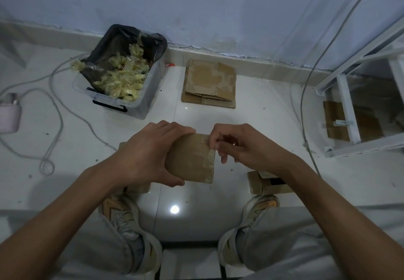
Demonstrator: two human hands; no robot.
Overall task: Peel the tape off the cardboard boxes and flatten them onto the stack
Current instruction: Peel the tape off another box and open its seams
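- Left hand (148,155): grip closed round the cardboard box (192,159), held above the floor.
- Right hand (238,146): fingertips pinch tape (210,146) at the box's far right corner.
- Flattened stack (209,84): on the floor, well beyond both grips.

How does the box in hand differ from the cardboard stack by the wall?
The held box is still closed up, with tape on its right edge; the stack is flattened pieces. The box is up off the floor between the left hand and right hand; the stack lies on the floor. Both are brown cardboard.
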